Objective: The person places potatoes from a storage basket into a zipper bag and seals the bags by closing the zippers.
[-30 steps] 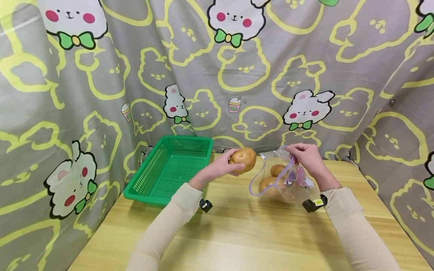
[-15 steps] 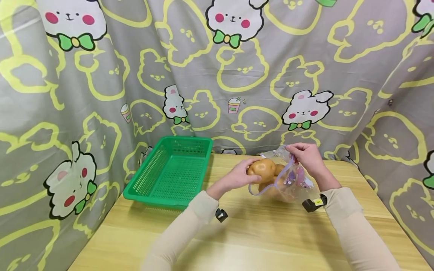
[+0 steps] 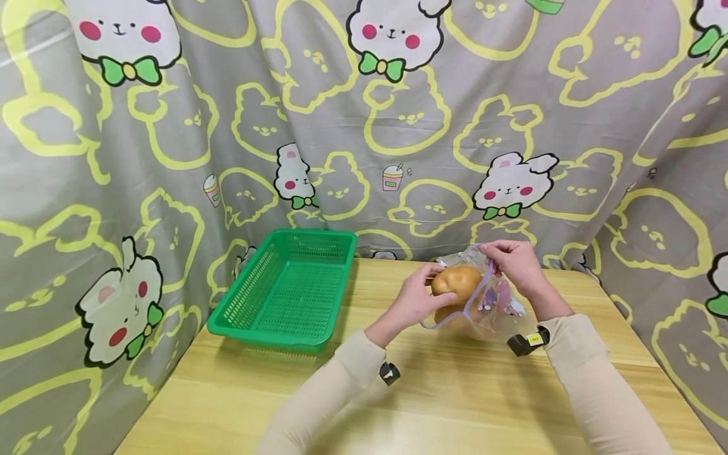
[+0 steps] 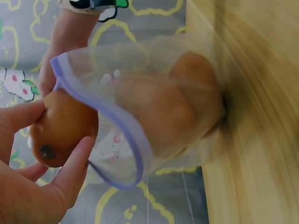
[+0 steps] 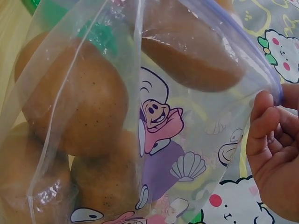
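Observation:
My left hand (image 3: pixel 418 300) holds a smooth brown potato (image 3: pixel 457 282) at the mouth of a clear plastic zip bag (image 3: pixel 500 316). In the left wrist view, thumb and fingers grip this potato (image 4: pixel 65 126), which has a dark spot. Its far side lies within the bag's purple-edged opening (image 4: pixel 126 123). My right hand (image 3: pixel 514 264) pinches the bag's upper edge between thumb and finger. Several more potatoes (image 5: pixel 74 98) lie in the bag, seen through the plastic. Cartoon figures and a seashell (image 5: pixel 188 165) are printed on it.
A green perforated plastic basket (image 3: pixel 284 297) stands on the left of the light wooden table (image 3: pixel 432 404), with nothing visible in it. A grey curtain (image 3: pixel 341 126) with cartoon prints hangs behind and at both sides. Each wrist carries a small black camera.
My left hand has moved right with the potato, from left of the bag into its opening. The right hand has stayed in place on the bag's edge.

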Motion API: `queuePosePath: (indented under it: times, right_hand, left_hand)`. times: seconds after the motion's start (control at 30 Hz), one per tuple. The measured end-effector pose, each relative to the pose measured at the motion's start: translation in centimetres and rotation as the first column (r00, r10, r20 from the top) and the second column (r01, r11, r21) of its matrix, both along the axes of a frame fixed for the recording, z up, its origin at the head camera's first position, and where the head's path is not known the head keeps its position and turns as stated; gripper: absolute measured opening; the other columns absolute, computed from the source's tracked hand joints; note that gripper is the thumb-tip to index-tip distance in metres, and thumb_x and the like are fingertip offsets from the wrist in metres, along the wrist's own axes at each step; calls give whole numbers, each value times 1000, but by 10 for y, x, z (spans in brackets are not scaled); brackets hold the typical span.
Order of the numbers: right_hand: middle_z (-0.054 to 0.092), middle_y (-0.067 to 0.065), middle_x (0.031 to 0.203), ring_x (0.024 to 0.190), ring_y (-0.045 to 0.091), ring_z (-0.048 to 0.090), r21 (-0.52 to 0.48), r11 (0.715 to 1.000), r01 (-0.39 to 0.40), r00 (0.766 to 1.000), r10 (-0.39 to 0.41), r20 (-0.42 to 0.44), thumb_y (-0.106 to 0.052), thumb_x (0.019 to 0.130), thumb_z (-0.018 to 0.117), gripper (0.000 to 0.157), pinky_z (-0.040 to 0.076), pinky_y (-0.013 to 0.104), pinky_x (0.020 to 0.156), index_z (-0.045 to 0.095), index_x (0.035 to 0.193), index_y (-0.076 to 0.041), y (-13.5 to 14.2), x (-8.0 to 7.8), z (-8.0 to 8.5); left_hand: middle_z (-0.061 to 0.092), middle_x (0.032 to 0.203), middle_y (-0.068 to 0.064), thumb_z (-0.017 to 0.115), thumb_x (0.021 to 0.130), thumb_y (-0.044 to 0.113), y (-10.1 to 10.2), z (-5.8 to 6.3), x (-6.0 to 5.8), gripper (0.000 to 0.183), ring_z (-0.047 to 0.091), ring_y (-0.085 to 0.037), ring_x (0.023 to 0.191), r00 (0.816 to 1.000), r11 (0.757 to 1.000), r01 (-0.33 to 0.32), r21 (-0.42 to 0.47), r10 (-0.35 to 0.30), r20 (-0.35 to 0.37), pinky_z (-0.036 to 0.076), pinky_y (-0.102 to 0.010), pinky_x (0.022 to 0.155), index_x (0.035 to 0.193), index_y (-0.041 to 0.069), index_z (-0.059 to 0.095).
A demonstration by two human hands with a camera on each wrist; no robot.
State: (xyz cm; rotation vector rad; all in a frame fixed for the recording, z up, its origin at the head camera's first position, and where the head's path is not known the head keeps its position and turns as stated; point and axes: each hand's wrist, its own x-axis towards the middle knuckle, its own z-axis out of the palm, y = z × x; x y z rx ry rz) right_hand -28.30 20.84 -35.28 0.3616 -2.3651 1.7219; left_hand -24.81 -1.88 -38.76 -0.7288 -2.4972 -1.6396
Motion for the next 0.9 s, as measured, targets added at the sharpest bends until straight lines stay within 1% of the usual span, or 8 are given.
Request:
queuePosePath:
  times: [0.03, 0.13, 0.33, 0.47, 0.57, 0.67, 0.8, 0.9]
  right_hand:
    - [55, -4, 55, 46, 8, 48, 3, 1000, 3, 1000, -3, 2, -20, 92, 63, 32, 44, 27, 42, 63, 91, 12, 1, -2, -2]
    - [55, -4, 55, 46, 9, 48, 2, 1000, 1, 1000, -1, 9, -17, 93, 62, 29, 44, 26, 42, 63, 90, 12, 1, -1, -1]
    - [54, -2, 53, 45, 10, 47, 5, 1000, 5, 1000, -5, 0, -13, 93, 61, 18, 42, 26, 41, 69, 78, -7, 0, 0, 2]
    - [54, -4, 54, 46, 9, 48, 20, 1000, 21, 1000, -21, 4, -17, 93, 62, 23, 43, 27, 42, 68, 86, 3, 0, -1, 1]
    - [56, -5, 56, 47, 8, 48, 26, 999, 27, 1000, -28, 11, -21, 93, 63, 34, 43, 25, 43, 64, 95, 13, 0, -2, 0]
    - [57, -6, 57, 47, 7, 49, 29, 999, 30, 1000, -30, 8, -22, 93, 63, 36, 43, 24, 43, 64, 97, 14, 1, -3, -1]
    - [57, -5, 56, 47, 7, 49, 28, 999, 29, 1000, -29, -4, -21, 92, 63, 37, 43, 23, 43, 63, 96, 15, 1, -2, -1]
    - [57, -5, 56, 47, 8, 49, 25, 1000, 14, 1000, -14, -9, -20, 93, 63, 35, 43, 24, 43, 63, 95, 15, 1, -2, 0]
  left_hand:
    - [59, 115, -3, 77, 80, 22, 2, -1, 0, 45, 56, -15, 105, 1000, 1000, -8, 4, 8, -6, 47, -30, 87, 119, 10, 56]
    - [56, 115, -4, 76, 81, 23, 7, -3, 2, 45, 56, -17, 104, 1000, 1000, -19, 13, 19, -18, 48, -32, 86, 120, 9, 58]
    - [54, 114, -5, 70, 84, 14, 14, -2, 5, 37, 54, -17, 105, 998, 998, -55, -34, 54, -44, 44, -27, 88, 119, 9, 63]
    - [57, 110, -2, 70, 83, 10, 16, -3, 5, 31, 53, -15, 104, 994, 994, -94, -47, 92, -53, 42, -26, 86, 113, 10, 67]
    - [58, 108, -2, 70, 82, 6, 15, -4, 3, 28, 56, -14, 102, 994, 996, -87, -27, 85, -63, 43, -25, 88, 110, 7, 67]
    - [60, 109, -6, 69, 83, 2, 12, -5, -1, 25, 61, -15, 101, 996, 999, -50, 16, 51, -77, 45, -25, 89, 107, 4, 66]
    - [61, 109, -8, 64, 86, 2, 4, -3, -12, 20, 64, -16, 96, 995, 998, -27, 51, 32, -94, 49, -24, 81, 106, 2, 64]
    - [61, 108, -8, 63, 87, 1, -3, -1, -23, 23, 64, -15, 92, 992, 999, -43, 20, 45, -115, 50, -21, 73, 109, 3, 62]
